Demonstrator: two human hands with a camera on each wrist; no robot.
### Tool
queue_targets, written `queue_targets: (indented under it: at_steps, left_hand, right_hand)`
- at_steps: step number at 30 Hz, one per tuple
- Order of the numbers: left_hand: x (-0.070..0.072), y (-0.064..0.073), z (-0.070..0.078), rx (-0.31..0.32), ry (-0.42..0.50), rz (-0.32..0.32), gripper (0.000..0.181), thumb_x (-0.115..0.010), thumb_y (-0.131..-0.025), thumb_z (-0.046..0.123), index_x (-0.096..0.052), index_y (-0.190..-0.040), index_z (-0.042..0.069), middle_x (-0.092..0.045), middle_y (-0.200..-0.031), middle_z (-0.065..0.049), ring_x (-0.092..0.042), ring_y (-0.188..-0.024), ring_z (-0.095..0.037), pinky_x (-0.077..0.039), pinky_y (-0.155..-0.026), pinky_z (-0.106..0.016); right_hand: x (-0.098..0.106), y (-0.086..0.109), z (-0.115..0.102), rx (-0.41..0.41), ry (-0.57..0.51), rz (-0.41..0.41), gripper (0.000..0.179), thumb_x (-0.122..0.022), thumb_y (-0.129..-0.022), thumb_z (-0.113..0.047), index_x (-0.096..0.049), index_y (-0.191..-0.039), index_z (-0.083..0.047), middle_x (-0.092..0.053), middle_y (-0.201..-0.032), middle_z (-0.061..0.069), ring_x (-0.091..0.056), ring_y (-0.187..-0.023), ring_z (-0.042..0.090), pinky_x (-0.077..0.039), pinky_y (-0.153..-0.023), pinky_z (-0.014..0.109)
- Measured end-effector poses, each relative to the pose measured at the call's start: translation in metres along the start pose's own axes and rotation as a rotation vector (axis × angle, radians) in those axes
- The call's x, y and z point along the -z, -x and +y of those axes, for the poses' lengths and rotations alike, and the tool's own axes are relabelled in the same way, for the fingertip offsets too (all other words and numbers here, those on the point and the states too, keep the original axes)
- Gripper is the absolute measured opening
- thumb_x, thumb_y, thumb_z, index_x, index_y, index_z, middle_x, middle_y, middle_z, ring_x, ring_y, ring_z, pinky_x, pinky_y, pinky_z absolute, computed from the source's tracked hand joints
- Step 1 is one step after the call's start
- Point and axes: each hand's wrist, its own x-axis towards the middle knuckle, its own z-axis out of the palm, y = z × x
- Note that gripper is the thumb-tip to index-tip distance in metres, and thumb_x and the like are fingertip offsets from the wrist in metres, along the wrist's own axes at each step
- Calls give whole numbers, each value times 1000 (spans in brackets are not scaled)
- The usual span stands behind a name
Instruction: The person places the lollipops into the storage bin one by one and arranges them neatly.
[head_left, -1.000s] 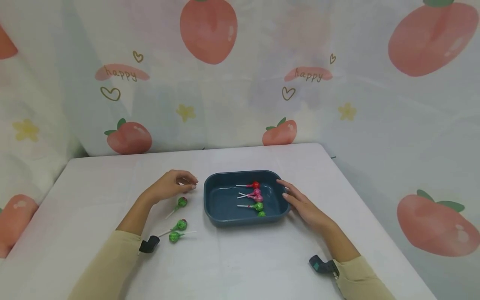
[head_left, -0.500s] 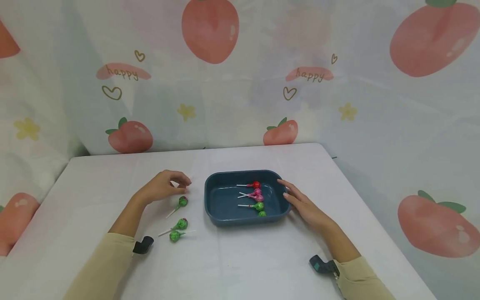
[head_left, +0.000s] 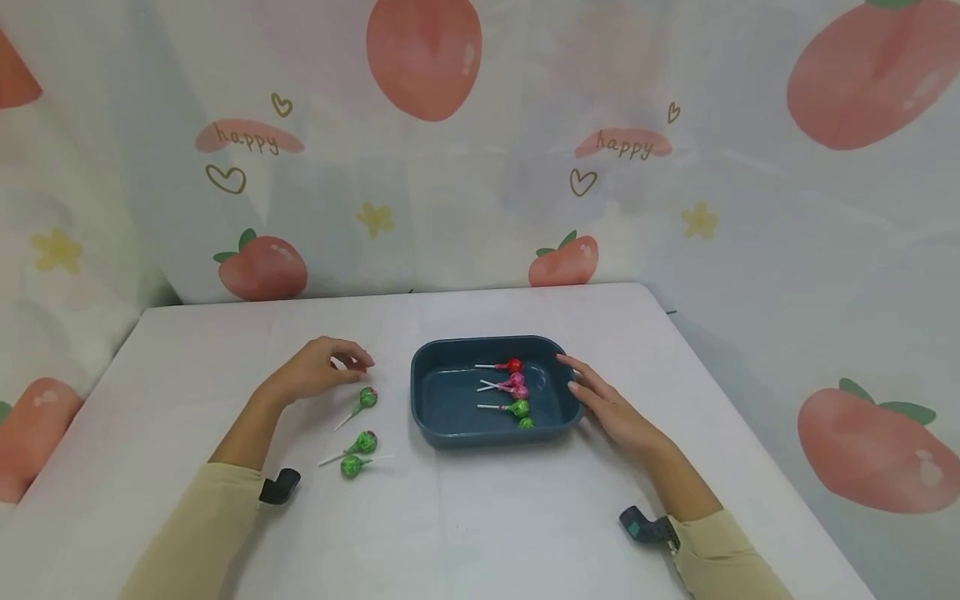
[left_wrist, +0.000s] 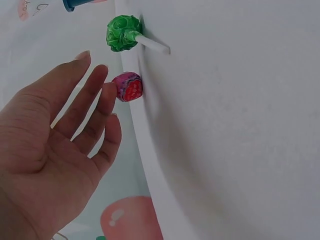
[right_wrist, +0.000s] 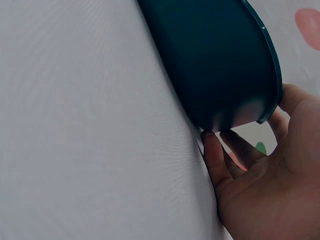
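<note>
My left hand (head_left: 318, 367) hovers over the table with relaxed, slightly bent fingers and holds nothing. Just below its fingertips lies a green lollipop (head_left: 367, 397). Nearer to me are a second green lollipop (head_left: 365, 442) and a third green lollipop (head_left: 351, 466). In the left wrist view, a pink-and-red wrapped ball (left_wrist: 131, 89) shows right at the fingertips. My right hand (head_left: 615, 412) rests its extended fingers against the right end of a dark blue dish (head_left: 487, 439). Inside the dish lie a red lollipop (head_left: 514, 365), pink lollipops (head_left: 517, 390) and green lollipops (head_left: 519, 408).
The white-covered table (head_left: 510, 525) carries the dish near its middle. A backdrop cloth (head_left: 465, 208) with printed peaches hangs behind and along the sides. Each wrist wears a small dark camera, seen here as the left wrist camera (head_left: 280, 487) and the right wrist camera (head_left: 645, 527).
My left hand has drawn back leftward, away from the dish. The right hand stays at the dish's end, and the lollipops lie as before.
</note>
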Motion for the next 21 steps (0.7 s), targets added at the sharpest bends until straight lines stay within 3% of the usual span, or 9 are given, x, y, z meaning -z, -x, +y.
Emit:
queue_targets:
  at_steps: [6,14,21]
  left_hand:
    - [1,-3,0,-2,-20,20,19,-75,-94,1,-77,-112,6,-73,-101,0,-62,-99,-24,-51,-88,-43]
    - [-2,-16,1,2,23,52,16,-73,-97,7,-77,-112,5,-74,-104,-1,-63,-101,-22,-48,-93,-46]
    - [-3,-29,-4,2,101,-29,22,-68,-102,16,-74,-118,2,-73,-110,-8,-66,-93,-27,-51,-87,-42]
  right_hand:
    - [2,1,0,2,-4,5,53,-44,-111,-46,-33,-162,-37,-10,-172,11,-8,-154,44,-19,-114,68]
    - [1,3,-3,3,12,6,53,-43,-112,-42,-31,-163,-33,-11,-171,14,-11,-154,45,-20,-115,65]
    - [0,1,-2,3,12,0,51,-43,-112,-40,-32,-162,-34,-12,-171,13,-12,-154,44,-21,-115,65]
